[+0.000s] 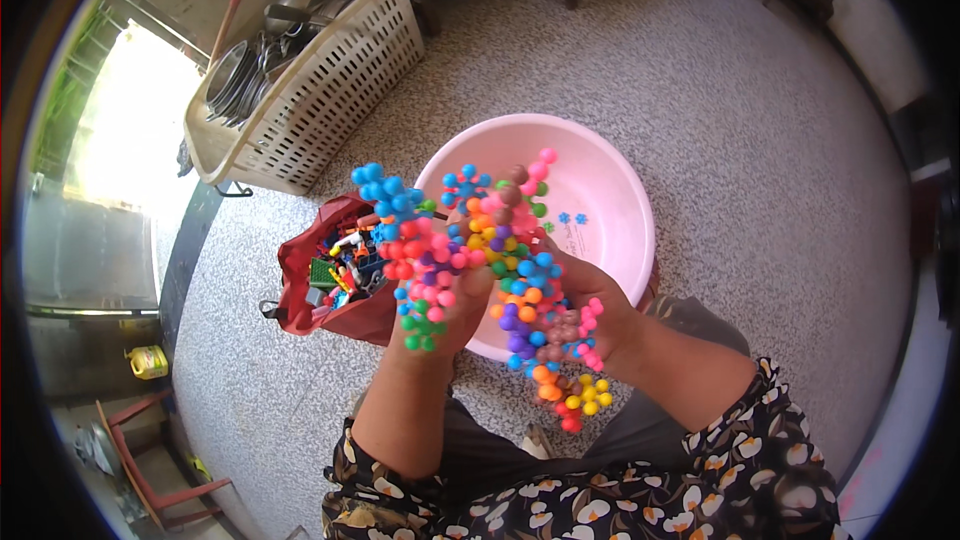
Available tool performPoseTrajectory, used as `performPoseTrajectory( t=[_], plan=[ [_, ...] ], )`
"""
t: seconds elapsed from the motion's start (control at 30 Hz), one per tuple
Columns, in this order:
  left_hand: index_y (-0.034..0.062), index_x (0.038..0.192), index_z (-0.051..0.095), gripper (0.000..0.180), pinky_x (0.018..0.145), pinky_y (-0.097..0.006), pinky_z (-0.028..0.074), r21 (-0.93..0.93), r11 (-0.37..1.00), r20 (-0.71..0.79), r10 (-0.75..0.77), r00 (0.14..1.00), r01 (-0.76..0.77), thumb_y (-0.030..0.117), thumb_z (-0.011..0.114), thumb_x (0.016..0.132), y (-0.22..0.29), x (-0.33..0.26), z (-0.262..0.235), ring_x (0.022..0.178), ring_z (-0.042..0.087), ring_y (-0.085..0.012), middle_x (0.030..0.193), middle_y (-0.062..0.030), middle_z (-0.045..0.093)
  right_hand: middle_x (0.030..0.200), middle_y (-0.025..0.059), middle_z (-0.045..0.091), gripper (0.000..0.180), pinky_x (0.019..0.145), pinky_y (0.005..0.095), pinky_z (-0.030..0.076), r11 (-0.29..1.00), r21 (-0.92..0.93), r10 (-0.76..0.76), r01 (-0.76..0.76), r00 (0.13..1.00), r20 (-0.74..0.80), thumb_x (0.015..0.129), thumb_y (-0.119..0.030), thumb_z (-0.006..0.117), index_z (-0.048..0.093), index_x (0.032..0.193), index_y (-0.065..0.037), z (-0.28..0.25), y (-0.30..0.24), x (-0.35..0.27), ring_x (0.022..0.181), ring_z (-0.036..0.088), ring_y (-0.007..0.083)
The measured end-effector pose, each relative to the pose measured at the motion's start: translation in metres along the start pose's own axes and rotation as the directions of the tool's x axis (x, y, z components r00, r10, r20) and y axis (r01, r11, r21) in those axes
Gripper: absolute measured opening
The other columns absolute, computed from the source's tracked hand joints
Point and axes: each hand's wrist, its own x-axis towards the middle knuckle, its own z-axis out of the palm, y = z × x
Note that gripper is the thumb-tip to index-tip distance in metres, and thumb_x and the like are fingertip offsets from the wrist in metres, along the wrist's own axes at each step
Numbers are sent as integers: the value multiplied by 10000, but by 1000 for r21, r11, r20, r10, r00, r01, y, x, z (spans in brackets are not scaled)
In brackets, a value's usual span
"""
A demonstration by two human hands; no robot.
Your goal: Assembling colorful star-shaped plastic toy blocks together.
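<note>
Over the pink basin (620, 180) I hold up a branching cluster of ball-ended plastic connector pieces (538, 268), in blue, pink, purple, green, orange, brown, red and yellow. My left hand (468, 308) is closed round its left part, the thumb pressed against the pieces. From the other side my right hand (605, 305) grips the right part, its fingers largely covered by the pieces. Several arms of the cluster stick out above and below both hands. A few small blue and green shapes show on the basin's floor.
Left of the basin stands a red bag (400, 325) filled with small toy building parts (345, 265). A cream slatted basket (320, 90) with metal pans is at the upper left. At the far left are a yellow bottle (148, 362) and a reddish wooden chair (130, 455).
</note>
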Motion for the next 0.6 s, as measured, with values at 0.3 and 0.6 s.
performPoseTrajectory(
  t=[0.3, 0.6],
  plan=[
    [27, 1036, 524, 425, 666, -297, 483, 200, 978, -1, -58, 998, 57, 145, 682, 659, -17, 7, 14, 792, 583, -152, 861, -35, 601, 1119, 31, 544, 398, 771, 274, 487, 965, -175, -210, 196, 976, -65, 911, -304, 428, 404, 1252, -100, 29, 5, 5, 934, 571, 131],
    [51, 1342, 250, 735, 947, -317, 387, 236, 954, -84, 207, 975, -182, 343, 621, 779, -9, 15, 24, 1088, 477, -179, 1273, -92, 428, 985, 79, 595, 323, 871, 313, 427, 952, -241, -212, 186, 973, -87, 916, -288, 413, 510, 1084, -30, 11, 2, 12, 937, 571, 176]
  ],
)
